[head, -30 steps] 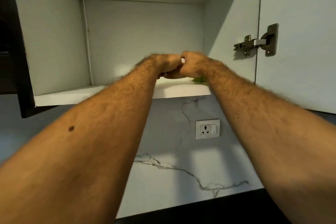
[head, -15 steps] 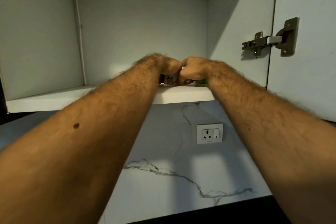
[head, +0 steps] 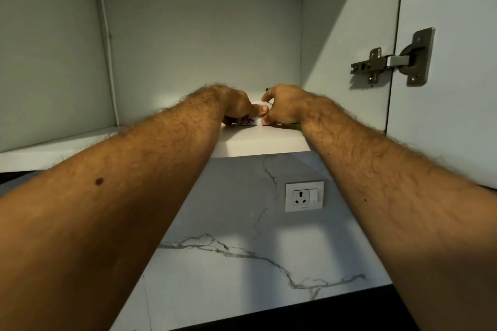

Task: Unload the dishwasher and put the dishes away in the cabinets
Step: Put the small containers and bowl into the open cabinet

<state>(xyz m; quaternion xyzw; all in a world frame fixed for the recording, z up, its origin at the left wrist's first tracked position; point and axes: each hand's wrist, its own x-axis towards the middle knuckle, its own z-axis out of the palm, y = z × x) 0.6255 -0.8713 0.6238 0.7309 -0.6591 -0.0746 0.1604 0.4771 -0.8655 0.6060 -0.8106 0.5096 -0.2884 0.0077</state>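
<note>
Inside the open cabinet (head: 188,48), both hands meet on its shelf (head: 258,140).
Between the two grips lies a small white patterned dish (head: 251,121), probably a cup; left hand (head: 239,106) and right hand (head: 282,107) each pinch it from opposite sides, equally near.

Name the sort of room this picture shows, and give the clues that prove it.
Most likely a home kitchen. An open white wall cabinet hangs above a white marble-look backsplash with a white wall socket, and both hands set a small white patterned dish on the cabinet's shelf.
</note>
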